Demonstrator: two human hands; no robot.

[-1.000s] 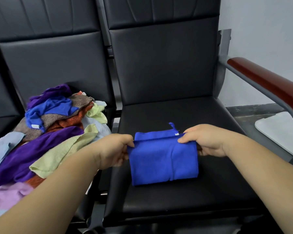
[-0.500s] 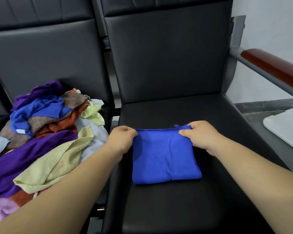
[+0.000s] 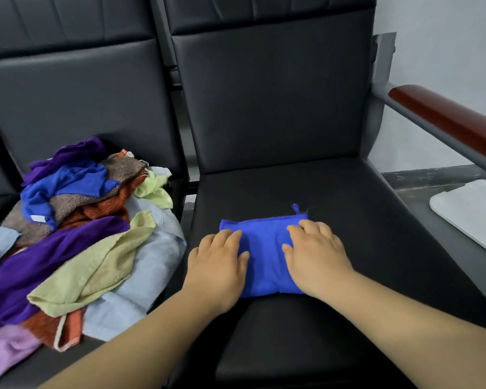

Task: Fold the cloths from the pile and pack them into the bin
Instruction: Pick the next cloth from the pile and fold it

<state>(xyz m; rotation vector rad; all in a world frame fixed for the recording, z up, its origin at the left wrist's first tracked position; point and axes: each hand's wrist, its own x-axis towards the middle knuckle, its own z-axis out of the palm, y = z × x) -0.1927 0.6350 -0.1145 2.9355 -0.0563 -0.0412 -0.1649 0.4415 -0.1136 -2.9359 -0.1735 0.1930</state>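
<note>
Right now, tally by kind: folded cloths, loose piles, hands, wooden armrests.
folded blue cloth: 1
loose cloth pile: 1
hands: 2 (left hand, right hand, both flat on the folded cloth)
wooden armrest: 1
total: 5

Bare left hand (image 3: 218, 265), bare right hand (image 3: 317, 262), bare forearms (image 3: 404, 318)

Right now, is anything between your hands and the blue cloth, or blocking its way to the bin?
Nothing: left hand and right hand lie flat on the blue cloth. No bin clearly in view, so that path is unknown.
</note>
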